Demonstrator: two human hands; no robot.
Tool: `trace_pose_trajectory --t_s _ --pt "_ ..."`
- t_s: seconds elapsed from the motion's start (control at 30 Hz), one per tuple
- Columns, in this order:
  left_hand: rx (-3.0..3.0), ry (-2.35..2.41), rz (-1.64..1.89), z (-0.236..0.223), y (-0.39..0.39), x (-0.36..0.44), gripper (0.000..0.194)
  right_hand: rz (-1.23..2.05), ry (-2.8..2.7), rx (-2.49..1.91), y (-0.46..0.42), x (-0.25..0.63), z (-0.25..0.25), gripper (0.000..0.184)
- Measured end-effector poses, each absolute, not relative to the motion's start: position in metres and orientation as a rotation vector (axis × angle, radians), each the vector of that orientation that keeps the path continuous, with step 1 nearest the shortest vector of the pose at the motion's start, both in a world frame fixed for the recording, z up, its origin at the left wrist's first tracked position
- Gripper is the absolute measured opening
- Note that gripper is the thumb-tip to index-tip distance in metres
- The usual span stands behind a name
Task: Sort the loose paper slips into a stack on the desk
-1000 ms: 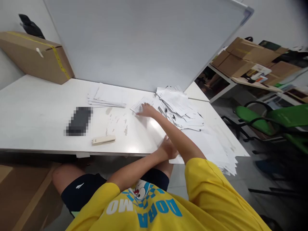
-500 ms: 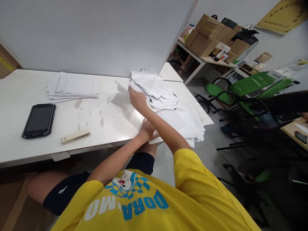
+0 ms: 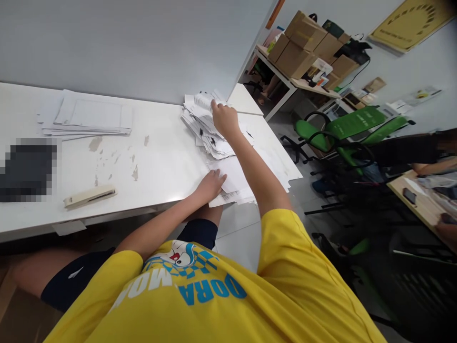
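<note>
My right hand (image 3: 226, 120) is over the messy pile of papers (image 3: 218, 148), its fingers closed on a printed sheet of paper (image 3: 203, 101) at the pile's back. The sheet looks slightly curled. Nearer to me, my left hand (image 3: 210, 186) rests with fingers stretched out at the left edge of the lower white papers (image 3: 235, 176). These papers reach past the table's front edge, and my right forearm hides part of them.
On the white table (image 3: 160, 157) lie a neater stack of papers (image 3: 93, 114), a cream stapler (image 3: 91, 196) and a dark, pixelated object (image 3: 30, 169). A grey partition (image 3: 124, 47) stands behind. Green chairs (image 3: 357, 121), cardboard boxes (image 3: 298, 47) and a seated person (image 3: 410, 147) are at right.
My right hand has carried the printed sheet from the table, left of the pile, right and back onto the pile. My left hand stays by the lower papers. The view has shifted right.
</note>
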State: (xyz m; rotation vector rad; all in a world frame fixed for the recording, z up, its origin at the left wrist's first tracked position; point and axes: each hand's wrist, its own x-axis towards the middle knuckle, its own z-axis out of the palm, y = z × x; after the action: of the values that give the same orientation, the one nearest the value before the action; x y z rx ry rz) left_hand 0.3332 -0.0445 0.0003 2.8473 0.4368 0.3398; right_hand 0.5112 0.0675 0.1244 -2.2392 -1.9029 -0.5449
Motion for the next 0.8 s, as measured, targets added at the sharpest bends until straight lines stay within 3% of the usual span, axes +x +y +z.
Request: trace_pose_trajectory --t_s 0.13,0.33,0.5,0.7,0.8 --pt "2.851 0.417 0.335 0.004 -0.038 0.335 0.05 -0.1 -1.887 -2.497 0.058 0.512 0.113 0.061" --pt "2.846 0.318 0.509 0.003 -0.037 0.326 0.033 -0.024 -1.725 -2.159 -0.034 0.509 0.11 0.062" --pt "2.719 0.222 0.907 0.001 -0.038 0.309 0.033 0.123 -1.799 -2.008 -0.154 0.477 0.091 0.057" --pt "2.449 0.209 1.255 0.017 -0.028 0.282 0.03 -0.742 -1.512 -1.813 -0.222 0.451 0.049 0.045" --pt "2.157 0.66 1.371 0.033 -0.024 0.255 0.03 -0.714 -1.265 -1.988 -0.218 0.457 0.031 0.051"
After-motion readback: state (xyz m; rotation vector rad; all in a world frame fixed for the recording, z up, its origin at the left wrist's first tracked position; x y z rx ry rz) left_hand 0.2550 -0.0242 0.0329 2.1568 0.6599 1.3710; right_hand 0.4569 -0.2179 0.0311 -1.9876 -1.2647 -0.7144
